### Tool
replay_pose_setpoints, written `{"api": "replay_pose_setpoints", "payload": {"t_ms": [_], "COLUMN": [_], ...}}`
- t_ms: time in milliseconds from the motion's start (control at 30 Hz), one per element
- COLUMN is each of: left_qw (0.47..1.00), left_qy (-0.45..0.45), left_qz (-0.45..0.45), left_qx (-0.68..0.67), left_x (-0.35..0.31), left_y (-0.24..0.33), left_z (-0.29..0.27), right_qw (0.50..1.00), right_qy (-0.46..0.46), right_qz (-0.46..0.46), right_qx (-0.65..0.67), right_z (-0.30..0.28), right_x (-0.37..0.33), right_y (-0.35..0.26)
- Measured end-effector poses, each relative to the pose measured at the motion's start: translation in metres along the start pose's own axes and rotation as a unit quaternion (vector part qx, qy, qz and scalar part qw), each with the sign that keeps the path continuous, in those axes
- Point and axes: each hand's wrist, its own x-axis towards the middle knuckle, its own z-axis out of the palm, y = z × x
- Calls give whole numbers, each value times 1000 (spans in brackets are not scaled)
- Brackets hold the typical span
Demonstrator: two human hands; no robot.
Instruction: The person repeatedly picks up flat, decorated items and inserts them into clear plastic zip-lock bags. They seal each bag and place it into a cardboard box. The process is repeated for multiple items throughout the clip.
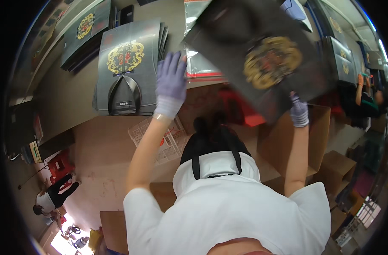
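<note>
My right hand (299, 111), in a pale purple glove with a white cuff, grips the lower edge of a black gift bag (272, 63). The bag is tilted, smeared by motion, and carries a gold and red round emblem. My left hand (171, 80), gloved alike, has its fingers stretched out and holds nothing. It lies at the right edge of a stack of flat black gift bags (104, 80) on the table. The top bag there shows the same emblem and a black ribbon handle (132, 89).
Another bag stack (81, 40) lies farther left, near a dark phone-like object (126, 14). Clear plastic packs with red edging (200, 67) sit mid-table. An open cardboard box (316, 127) and red stool (240, 111) stand below. Other people (47, 199) are at far left and right.
</note>
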Motion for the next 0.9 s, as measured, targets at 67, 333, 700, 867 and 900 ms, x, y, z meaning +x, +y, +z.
{"api": "replay_pose_setpoints", "payload": {"t_ms": [67,333,700,867,900], "left_qw": [990,977,927,927,923], "left_qy": [-125,-174,-272,-304,-311], "left_qz": [-46,102,80,154,169], "left_qx": [-48,-74,-245,-159,-151], "left_x": [19,41,54,80,80], "left_y": [-1,92,46,0,-1], "left_z": [68,196,171,197,203], "right_qw": [956,907,927,899,891], "right_qy": [66,109,129,184,203], "right_qz": [-170,-183,-74,-94,-92], "right_qx": [-231,-364,-344,-387,-395], "right_z": [-20,9,17,4,-2], "right_x": [12,40,42,6,-10], "right_y": [18,75,75,39,34]}}
